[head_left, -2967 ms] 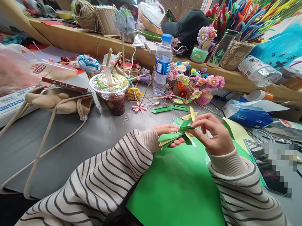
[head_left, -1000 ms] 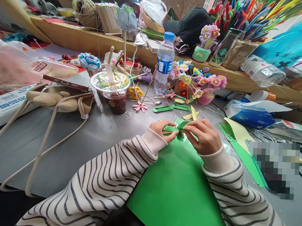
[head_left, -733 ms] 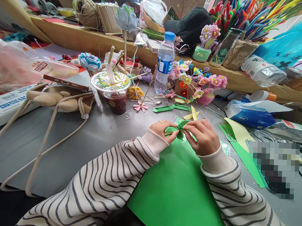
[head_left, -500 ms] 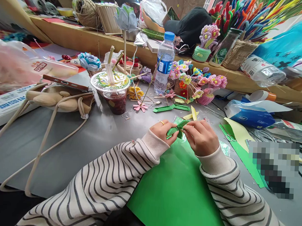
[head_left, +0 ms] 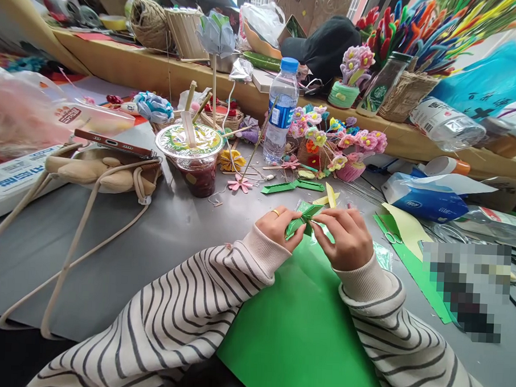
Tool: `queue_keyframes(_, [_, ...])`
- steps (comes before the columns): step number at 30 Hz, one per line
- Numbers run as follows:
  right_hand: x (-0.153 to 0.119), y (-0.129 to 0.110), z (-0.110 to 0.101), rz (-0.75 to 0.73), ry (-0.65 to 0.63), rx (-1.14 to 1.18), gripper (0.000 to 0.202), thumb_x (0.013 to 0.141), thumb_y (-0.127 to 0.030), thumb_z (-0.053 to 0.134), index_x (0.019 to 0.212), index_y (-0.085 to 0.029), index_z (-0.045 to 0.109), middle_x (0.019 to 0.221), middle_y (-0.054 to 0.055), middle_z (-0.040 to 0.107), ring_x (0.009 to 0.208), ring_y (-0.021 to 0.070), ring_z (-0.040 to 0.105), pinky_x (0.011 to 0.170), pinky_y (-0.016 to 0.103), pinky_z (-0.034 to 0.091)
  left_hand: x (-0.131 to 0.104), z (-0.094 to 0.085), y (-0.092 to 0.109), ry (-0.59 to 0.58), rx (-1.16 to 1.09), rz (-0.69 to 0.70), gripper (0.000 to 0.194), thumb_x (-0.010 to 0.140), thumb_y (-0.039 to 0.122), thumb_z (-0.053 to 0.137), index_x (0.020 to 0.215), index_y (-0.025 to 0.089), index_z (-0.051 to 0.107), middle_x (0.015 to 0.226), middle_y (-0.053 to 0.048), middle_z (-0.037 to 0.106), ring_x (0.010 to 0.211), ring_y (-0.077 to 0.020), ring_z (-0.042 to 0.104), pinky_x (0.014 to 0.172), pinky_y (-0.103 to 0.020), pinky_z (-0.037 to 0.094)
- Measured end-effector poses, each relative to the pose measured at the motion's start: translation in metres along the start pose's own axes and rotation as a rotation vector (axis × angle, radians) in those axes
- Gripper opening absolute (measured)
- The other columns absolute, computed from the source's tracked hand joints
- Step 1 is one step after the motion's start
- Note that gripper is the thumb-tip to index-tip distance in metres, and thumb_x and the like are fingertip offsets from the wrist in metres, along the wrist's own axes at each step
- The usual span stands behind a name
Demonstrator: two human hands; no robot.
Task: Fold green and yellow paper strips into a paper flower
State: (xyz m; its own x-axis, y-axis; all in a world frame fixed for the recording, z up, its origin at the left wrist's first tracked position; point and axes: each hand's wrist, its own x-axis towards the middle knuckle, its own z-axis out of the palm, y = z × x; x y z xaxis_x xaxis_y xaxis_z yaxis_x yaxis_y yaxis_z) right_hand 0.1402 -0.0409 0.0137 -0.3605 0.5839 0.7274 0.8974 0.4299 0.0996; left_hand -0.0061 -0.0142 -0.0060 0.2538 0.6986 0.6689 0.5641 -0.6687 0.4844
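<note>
Between my two hands is a small folded green paper piece [head_left: 302, 219] with pleated edges. My left hand [head_left: 277, 226], with a ring on one finger, pinches its left side. My right hand [head_left: 345, 237] has thumb and fingertips closed at its right end; the fingers partly hide the paper there. Below both hands a large green sheet [head_left: 304, 321] lies on the grey table. Just beyond them are two folded green strips [head_left: 279, 187] and some yellow paper strips [head_left: 330, 195].
A lidded drink cup [head_left: 194, 168] and a water bottle [head_left: 281, 112] stand behind the hands. Pink paper and crochet flowers [head_left: 316, 133] crowd the back. To the right lie scissors [head_left: 393, 237], a blue tissue pack [head_left: 424, 195] and cut paper. A beige bag [head_left: 100, 172] with a phone [head_left: 115, 143] sits left.
Both hands stay in nearly the same place, still on the folded green paper. The paper has turned slightly, and the right fingers have shifted a little at its end.
</note>
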Motion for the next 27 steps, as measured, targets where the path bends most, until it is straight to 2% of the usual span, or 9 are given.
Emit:
queue_keyframes(9, [0.001,0.0,0.001,0.12,0.008,0.171,0.008,0.07,-0.019,0.057,0.078,-0.018,0.057,0.074,0.004,0.057,0.072,0.0165,0.051,0.071,0.032,0.043,-0.001,-0.001,0.001,-0.006,0.014,0.018,0.02,0.072,0.025,0.047,0.083,0.013,0.058,0.069,-0.005,0.06,0.063,-0.0129,0.057,0.058,-0.023,0.047])
queue_keyframes(14, [0.002,0.0,0.0,0.229,-0.021,0.227,0.012,0.07,-0.024,0.056,0.08,-0.019,0.057,0.076,0.006,0.055,0.072,0.0177,0.049,0.062,0.032,0.043,-0.002,0.0,0.001,-0.011,0.024,0.029,0.019,0.073,0.026,0.046,0.084,0.014,0.057,0.069,-0.004,0.06,0.062,-0.0127,0.057,0.058,-0.023,0.047])
queue_keyframes(21, [0.003,0.003,0.001,0.262,-0.092,0.3,0.009,0.069,-0.025,0.056,0.074,-0.018,0.056,0.072,0.004,0.056,0.062,0.0147,0.047,0.059,0.031,0.041,-0.004,0.001,0.001,0.022,0.059,0.086,0.019,0.073,0.026,0.046,0.083,0.014,0.057,0.067,-0.004,0.06,0.06,-0.012,0.057,0.057,-0.022,0.047])
queue_keyframes(27, [0.003,0.01,0.001,0.189,-0.196,0.257,0.007,0.07,-0.026,0.055,0.07,-0.019,0.055,0.069,0.002,0.057,0.062,0.0144,0.047,0.067,0.032,0.037,-0.004,0.001,0.002,0.003,0.124,0.128,0.022,0.074,0.027,0.045,0.085,0.013,0.058,0.065,-0.005,0.06,0.058,-0.0119,0.056,0.054,-0.022,0.045])
